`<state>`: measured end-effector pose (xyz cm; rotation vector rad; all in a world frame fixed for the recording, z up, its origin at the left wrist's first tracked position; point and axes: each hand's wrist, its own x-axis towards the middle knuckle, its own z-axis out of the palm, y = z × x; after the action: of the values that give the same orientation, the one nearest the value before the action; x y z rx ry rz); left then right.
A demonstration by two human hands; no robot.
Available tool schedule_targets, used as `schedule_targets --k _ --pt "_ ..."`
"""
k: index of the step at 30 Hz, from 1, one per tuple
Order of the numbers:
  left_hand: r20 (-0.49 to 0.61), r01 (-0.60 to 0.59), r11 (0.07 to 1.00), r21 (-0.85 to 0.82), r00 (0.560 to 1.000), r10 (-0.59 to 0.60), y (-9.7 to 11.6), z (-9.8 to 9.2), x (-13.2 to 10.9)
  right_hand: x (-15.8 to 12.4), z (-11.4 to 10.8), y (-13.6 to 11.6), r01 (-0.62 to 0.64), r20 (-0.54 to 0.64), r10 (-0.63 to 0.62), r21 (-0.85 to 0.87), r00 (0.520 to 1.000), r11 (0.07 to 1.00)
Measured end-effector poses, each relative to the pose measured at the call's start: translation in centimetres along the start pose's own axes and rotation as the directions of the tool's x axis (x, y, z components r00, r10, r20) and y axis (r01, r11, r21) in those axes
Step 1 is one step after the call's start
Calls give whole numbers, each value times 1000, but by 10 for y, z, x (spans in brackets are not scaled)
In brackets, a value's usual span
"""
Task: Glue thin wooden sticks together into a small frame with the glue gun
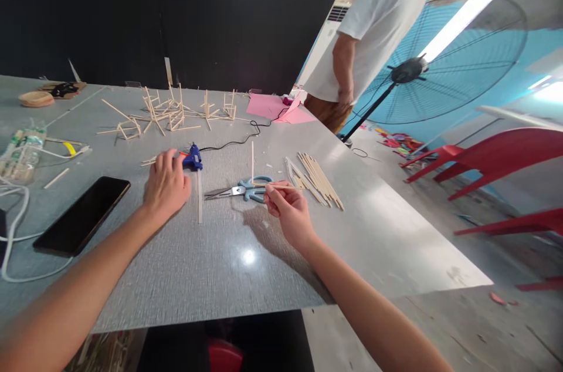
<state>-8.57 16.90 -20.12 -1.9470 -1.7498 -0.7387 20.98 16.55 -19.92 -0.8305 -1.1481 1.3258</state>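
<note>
My right hand pinches a thin wooden stick level above the scissors. At its left end a second stick stands upright, seemingly joined to it in an L. Under them lie scissors with pale blue handles, blades pointing left. My left hand is at the left, fingers curled down beside a blue hot glue gun; whatever the fingertips hold is hidden. A clear glue stick extends from the gun toward me. Loose sticks lie in a bunch right of my right hand.
Several small stick frames stand at the back, near pink paper. A phone, white cables and a plastic pack lie left. Beyond the table are a person, a large fan and red chairs.
</note>
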Motion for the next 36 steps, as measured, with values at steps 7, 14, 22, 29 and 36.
schedule_targets --k 7,14,22,29,36 --pt "-188 -368 846 -386 929 318 58 -24 -19 -9 3 5 53 85 -42 -133 996 990" --pt "-176 -445 818 -364 895 409 64 -15 -30 -18 5 12 192 166 -143 -330 976 924" --pt "-191 -469 822 -322 883 429 67 -19 -31 -23 7 10 214 210 -130 -447 969 868" --pt "-190 -489 818 -303 872 451 66 -20 -30 -23 6 13 203 211 -119 -442 970 874" --pt "-136 -520 812 -265 854 503 64 -23 -30 -23 4 16 242 245 -141 -452 959 859"
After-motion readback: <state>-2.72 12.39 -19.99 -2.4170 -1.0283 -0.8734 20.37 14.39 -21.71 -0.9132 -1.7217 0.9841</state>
